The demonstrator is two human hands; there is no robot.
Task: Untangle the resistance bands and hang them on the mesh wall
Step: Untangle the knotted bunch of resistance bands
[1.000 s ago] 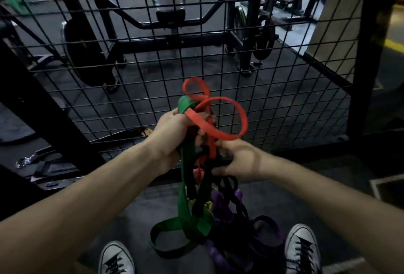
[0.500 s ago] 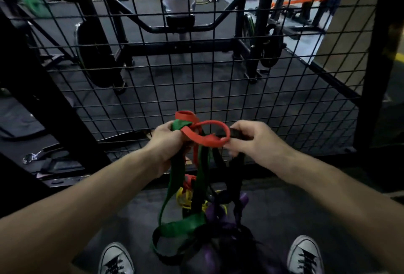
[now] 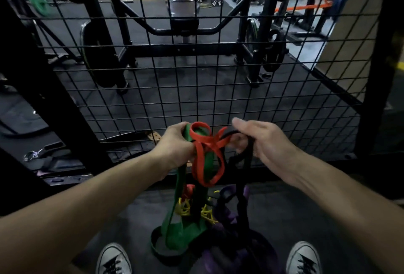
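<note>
Tangled resistance bands (image 3: 203,188), lower centre of frame: red band (image 3: 207,155) looped on top; green band (image 3: 175,221) hanging left; black band (image 3: 244,175) right; yellow and purple below; black mesh wall (image 3: 218,90) upright behind, none hung.

Both hands gripping, arms reaching forward

The left hand (image 3: 177,144) is curling its fingers tightly, knuckles facing away, forearm stretching in from the lower left. The right hand (image 3: 260,142) is pinching with thumb raised on top and fingers folding under, back of the hand showing, forearm coming in from the lower right.
</note>
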